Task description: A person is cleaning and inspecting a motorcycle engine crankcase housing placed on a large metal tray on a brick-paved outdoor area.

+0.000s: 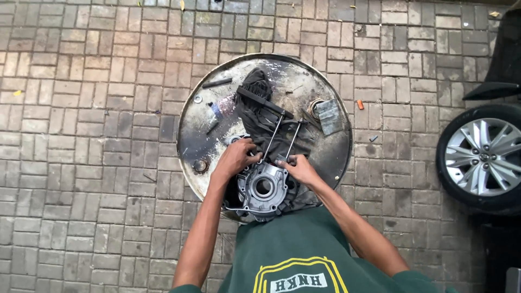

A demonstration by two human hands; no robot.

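**Both hands on a metal housing atop a drum**

A grey cast-metal housing (264, 188) with a round centre bore lies on a dark rag (259, 116) at the near edge of the steel drum worktop (331, 157). The left hand (237, 156) curls over its upper-left rim; the right hand (298, 167) pinches its upper-right edge, where 2 thin rods (286, 135) of a black-handled tool meet it. A car wheel (483, 157) stands well apart on the brick paving (87, 163).
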